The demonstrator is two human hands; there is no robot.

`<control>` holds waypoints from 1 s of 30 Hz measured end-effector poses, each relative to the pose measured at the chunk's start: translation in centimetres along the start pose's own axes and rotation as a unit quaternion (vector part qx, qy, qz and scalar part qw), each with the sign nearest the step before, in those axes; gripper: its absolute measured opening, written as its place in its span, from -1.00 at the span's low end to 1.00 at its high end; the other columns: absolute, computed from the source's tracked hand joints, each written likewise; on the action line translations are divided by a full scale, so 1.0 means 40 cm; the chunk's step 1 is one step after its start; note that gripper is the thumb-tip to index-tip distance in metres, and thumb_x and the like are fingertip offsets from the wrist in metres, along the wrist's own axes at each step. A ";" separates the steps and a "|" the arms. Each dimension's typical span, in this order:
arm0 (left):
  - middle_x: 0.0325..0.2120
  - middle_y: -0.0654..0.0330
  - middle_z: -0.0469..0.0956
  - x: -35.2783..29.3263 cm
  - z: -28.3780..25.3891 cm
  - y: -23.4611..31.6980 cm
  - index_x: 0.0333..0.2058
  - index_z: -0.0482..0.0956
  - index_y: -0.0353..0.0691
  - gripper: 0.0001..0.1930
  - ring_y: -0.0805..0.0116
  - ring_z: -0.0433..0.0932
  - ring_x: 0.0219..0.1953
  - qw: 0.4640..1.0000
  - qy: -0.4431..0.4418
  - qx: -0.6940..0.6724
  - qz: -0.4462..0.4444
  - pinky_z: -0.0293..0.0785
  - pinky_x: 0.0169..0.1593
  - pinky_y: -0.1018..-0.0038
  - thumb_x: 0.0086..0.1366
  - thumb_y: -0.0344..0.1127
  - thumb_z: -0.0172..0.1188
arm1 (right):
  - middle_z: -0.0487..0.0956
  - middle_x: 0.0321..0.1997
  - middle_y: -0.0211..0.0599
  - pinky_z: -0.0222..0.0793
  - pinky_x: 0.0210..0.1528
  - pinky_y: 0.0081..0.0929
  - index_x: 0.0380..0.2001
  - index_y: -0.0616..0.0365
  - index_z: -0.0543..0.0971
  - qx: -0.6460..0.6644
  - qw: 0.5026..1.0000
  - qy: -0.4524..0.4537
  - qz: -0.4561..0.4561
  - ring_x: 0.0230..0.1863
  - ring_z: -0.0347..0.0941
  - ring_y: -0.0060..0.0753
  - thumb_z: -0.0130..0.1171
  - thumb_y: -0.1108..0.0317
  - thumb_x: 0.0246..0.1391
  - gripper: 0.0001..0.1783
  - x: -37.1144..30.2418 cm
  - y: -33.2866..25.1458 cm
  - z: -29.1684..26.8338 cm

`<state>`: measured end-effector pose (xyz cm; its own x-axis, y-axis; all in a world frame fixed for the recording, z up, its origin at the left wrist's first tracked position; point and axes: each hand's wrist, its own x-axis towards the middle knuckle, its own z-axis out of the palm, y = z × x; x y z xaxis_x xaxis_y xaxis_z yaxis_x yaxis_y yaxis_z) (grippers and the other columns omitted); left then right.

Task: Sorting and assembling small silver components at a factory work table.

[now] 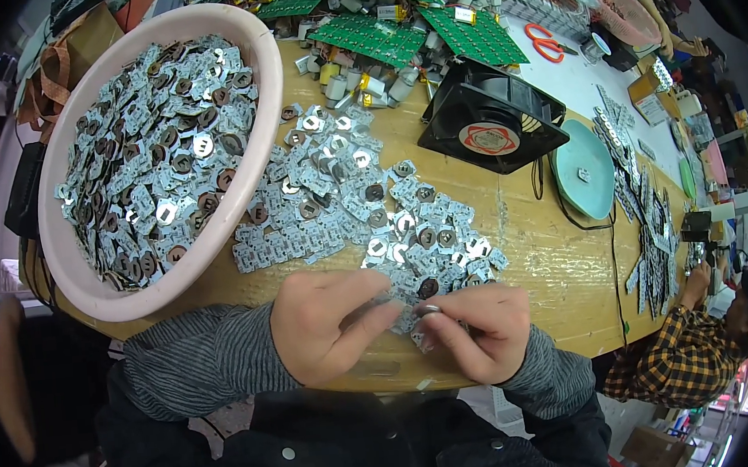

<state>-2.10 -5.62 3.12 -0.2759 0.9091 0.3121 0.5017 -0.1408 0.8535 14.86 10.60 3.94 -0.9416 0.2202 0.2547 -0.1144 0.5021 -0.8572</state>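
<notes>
Near the table's front edge, my right hand point(492, 328) pinches a small round metal disc point(428, 311) between thumb and forefinger. Pale circuit-board pieces lie under and beside its fingertips. Just to the left, my left hand point(324, 325) has its fingers bent, thumb and forefinger a little apart, slightly blurred; I see nothing between them. Beyond both hands spreads a heap of small pale circuit boards point(431, 228), many carrying round silver or dark discs. A big pink basin point(266, 65) at the left is filled with the same kind of boards.
Green circuit panels point(370, 40) with battery packs are piled at the back. A black fan point(493, 116) stands right of the heap, near a turquoise dish point(584, 171). Red-handled scissors point(544, 43) and strips of boards point(649, 227) lie farther right. A person in a checked shirt point(682, 353) sits there.
</notes>
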 end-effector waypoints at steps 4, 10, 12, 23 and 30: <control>-0.56 0.04 0.54 -0.003 0.012 -0.004 -0.24 0.57 -0.31 -0.84 0.06 0.58 -0.55 0.999 0.031 0.016 0.024 0.45 -0.49 0.28 0.24 -0.43 0.32 | 0.63 -0.56 -0.20 0.51 -0.51 -0.45 -0.27 0.37 0.66 0.008 0.999 -0.028 -0.022 -0.57 0.62 -0.25 0.29 0.60 0.07 -0.87 0.007 -0.001 0.000; -0.61 0.10 0.55 -0.004 0.023 -0.012 -0.25 0.58 -0.31 -0.87 0.15 0.54 -0.65 0.997 0.031 0.029 0.057 0.40 -0.56 0.37 0.24 -0.46 0.31 | 0.63 -0.58 -0.19 0.50 -0.51 -0.50 -0.34 0.37 0.66 -0.038 0.998 -0.047 -0.035 -0.58 0.62 -0.30 0.27 0.62 0.05 -0.92 0.004 -0.007 0.015; -0.55 0.03 0.54 -0.004 0.021 -0.005 -0.25 0.57 -0.30 -0.85 0.04 0.58 -0.56 1.000 0.015 0.010 0.012 0.46 -0.49 0.27 0.23 -0.45 0.32 | 0.62 -0.59 -0.19 0.48 -0.53 -0.49 -0.35 0.36 0.66 -0.033 0.998 -0.040 -0.034 -0.60 0.61 -0.30 0.28 0.61 0.04 -0.93 0.005 -0.007 0.018; -0.52 0.03 0.61 -0.008 0.019 -0.010 -0.19 0.57 -0.34 -0.76 0.11 0.60 -0.59 0.998 0.008 0.017 0.052 0.45 -0.53 0.36 0.18 -0.45 0.37 | 0.65 -0.57 -0.23 0.53 -0.48 -0.51 -0.24 0.36 0.68 0.001 1.000 -0.024 0.015 -0.56 0.65 -0.32 0.26 0.61 0.07 -0.84 -0.007 -0.002 0.010; -0.45 0.02 0.61 -0.010 0.021 -0.021 -0.16 0.55 -0.34 -0.75 0.07 0.63 -0.51 0.998 -0.034 0.003 0.059 0.48 -0.49 0.34 0.19 -0.48 0.34 | 0.63 -0.57 -0.20 0.50 -0.54 -0.45 -0.26 0.38 0.66 -0.028 0.998 -0.017 -0.059 -0.59 0.61 -0.26 0.31 0.61 0.06 -0.85 0.004 0.002 0.011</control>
<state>-1.74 -5.52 1.92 -0.1584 0.9105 0.3819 0.5326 -0.2468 0.8096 14.55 10.30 3.71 -0.9330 0.1288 0.3360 -0.2078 0.5696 -0.7952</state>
